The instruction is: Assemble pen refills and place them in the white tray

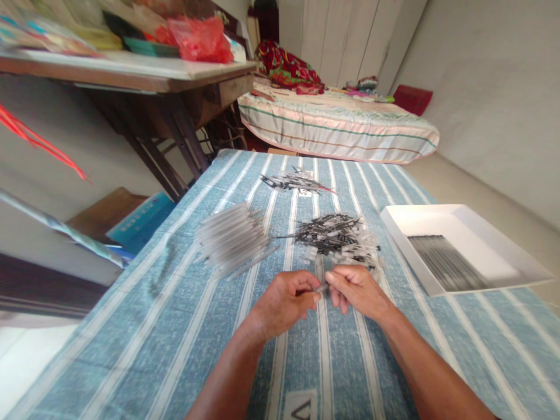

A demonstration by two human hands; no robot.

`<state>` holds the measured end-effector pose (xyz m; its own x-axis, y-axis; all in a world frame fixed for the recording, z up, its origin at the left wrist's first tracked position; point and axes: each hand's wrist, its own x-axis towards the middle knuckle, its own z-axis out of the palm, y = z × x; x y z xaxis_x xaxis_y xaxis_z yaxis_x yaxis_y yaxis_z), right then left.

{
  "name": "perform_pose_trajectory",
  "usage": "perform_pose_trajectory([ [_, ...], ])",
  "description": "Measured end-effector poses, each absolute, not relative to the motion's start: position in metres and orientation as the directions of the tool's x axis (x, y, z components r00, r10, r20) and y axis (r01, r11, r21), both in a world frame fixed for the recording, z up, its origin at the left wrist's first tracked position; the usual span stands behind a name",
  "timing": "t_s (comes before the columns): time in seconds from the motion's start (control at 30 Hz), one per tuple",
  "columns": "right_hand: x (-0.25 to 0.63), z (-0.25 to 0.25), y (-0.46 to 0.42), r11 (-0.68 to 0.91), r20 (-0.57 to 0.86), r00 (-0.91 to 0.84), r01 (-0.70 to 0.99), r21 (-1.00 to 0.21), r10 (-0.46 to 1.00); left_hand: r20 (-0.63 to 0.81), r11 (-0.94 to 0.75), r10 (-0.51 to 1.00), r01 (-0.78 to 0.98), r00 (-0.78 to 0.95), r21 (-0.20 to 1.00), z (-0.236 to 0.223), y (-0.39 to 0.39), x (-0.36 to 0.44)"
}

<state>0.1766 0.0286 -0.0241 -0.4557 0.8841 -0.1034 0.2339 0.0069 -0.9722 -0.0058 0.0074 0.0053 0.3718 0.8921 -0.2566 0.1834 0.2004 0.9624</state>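
Note:
My left hand [286, 300] and my right hand [356, 289] meet above the blue striped cloth [175, 326], fingers pinched together on one thin small part [321, 288] held between them. Just beyond my hands lies a heap of dark thin pieces with clear ends [336, 236]. To its left is a bundle of clear slender tubes [231, 239]. A smaller scatter of dark pieces [295, 182] lies farther back.
A white shallow box [464, 224] with a row of dark finished pieces inside sits at the right. A wooden table [131, 70] piled with bags stands at the back left, a striped mattress [341, 125] behind.

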Motion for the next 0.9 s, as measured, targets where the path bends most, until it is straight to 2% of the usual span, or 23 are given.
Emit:
perform_pose_trajectory([
  [0.13,0.177,-0.024,0.029,0.007,-0.086,-0.461,0.196,-0.981,0.883,-0.241,0.191,0.902,0.168,0.359,0.967,0.004,0.007,-0.006],
  [0.27,0.177,-0.022,0.029,0.001,-0.115,-0.453,0.248,-0.969,0.884,-0.247,0.175,0.894,0.215,0.375,0.961,0.002,0.007,-0.006],
  [0.4,0.176,-0.021,0.028,0.0,-0.104,-0.467,0.217,-0.976,0.878,-0.225,0.139,0.902,0.245,0.369,0.96,0.0,0.008,-0.006],
  [0.53,0.174,-0.023,0.028,-0.047,-0.149,-0.446,0.23,-0.972,0.883,-0.124,-0.009,0.929,0.354,0.349,0.935,-0.005,0.007,-0.004],
  [0.7,0.177,-0.025,0.03,-0.066,-0.135,-0.416,0.176,-0.982,0.9,0.048,-0.207,0.951,0.511,0.307,0.834,-0.005,0.005,0.0],
  [0.9,0.182,-0.022,0.032,-0.043,-0.081,-0.381,0.106,-0.993,0.921,0.046,-0.274,0.919,0.55,0.391,0.789,0.003,0.005,-0.003],
])
